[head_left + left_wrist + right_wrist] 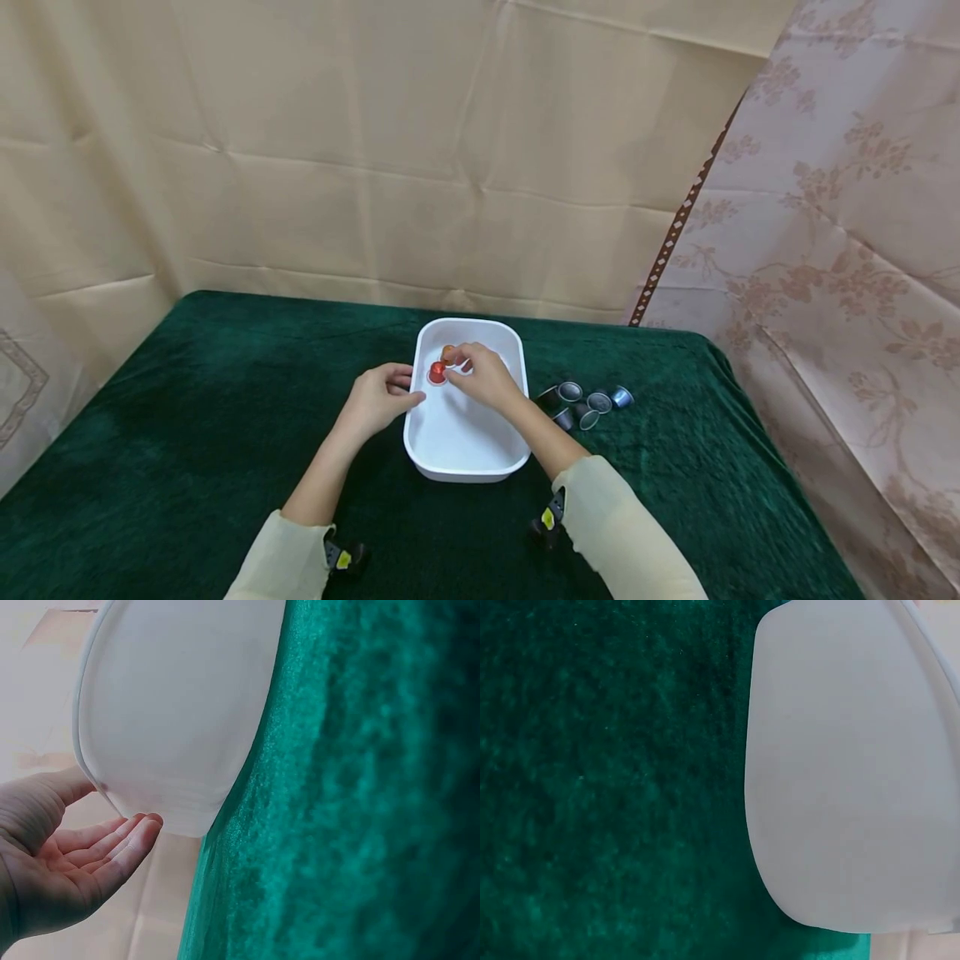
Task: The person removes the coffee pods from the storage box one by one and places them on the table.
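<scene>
A white tray (pixel 467 468) rests on the green cloth, and a red coffee capsule (pixel 437 372) sits in its far left part. Beside that, an orange coffee capsule (pixel 447 353) is partly covered by my right hand (pixel 483 379), whose curled fingers and thumb pinch at it. My left hand (pixel 381 398) grips the tray's left rim, thumb at the edge and the other fingers outside. In the left wrist view its fingertips (pixel 154 820) meet the tray's outer wall (pixel 180 712). The right wrist view shows the tray's side (pixel 847 780), with my right hand out of sight.
Several dark coffee capsules (pixel 570 392) lie in a group on the cloth right of the tray, with a blue capsule (pixel 622 397) at the group's right end. The green cloth (pixel 225 433) covers the table, and a beige curtain (pixel 375 150) hangs behind it.
</scene>
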The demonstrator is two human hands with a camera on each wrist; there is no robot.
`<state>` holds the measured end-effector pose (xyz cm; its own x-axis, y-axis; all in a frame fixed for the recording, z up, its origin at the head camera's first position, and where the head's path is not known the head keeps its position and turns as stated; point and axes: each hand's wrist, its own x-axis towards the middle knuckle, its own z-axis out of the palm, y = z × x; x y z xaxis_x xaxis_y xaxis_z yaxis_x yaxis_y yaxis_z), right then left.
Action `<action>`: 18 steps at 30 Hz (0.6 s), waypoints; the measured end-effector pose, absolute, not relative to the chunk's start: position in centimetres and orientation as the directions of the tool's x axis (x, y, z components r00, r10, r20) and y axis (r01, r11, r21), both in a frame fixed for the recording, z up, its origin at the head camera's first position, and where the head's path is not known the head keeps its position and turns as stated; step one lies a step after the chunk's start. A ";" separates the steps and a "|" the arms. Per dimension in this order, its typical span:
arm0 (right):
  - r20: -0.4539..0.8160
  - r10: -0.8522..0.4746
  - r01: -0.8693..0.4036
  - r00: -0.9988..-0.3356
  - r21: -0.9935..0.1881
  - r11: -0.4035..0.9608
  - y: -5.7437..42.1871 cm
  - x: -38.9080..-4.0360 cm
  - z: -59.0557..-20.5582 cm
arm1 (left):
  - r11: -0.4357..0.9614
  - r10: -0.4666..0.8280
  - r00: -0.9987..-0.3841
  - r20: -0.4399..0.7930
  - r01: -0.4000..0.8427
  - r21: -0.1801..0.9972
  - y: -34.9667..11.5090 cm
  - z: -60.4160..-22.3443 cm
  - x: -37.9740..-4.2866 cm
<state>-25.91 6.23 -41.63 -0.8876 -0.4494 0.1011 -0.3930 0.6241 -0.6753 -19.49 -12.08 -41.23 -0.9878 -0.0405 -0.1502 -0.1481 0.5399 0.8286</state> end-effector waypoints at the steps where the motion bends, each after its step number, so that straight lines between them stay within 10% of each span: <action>1: 0.100 -0.450 -0.392 -0.887 -0.676 0.624 6.2 -25.9 -41.6 | 0.540 -0.040 -0.988 -0.150 -0.148 0.829 -12.1 -41.3 -19.5; 18: 0.023 -0.447 -0.345 -0.894 -0.674 0.653 5.3 -26.5 -42.0 | 0.530 -0.033 -0.990 -0.139 -0.135 0.837 -12.2 -41.5 -19.6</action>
<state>-26.54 5.28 -42.03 -0.8940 -0.4474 0.0234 -0.3446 0.6532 -0.6742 -19.62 -12.15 -41.49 -0.9898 -0.0328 -0.1389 -0.1351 0.5302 0.8370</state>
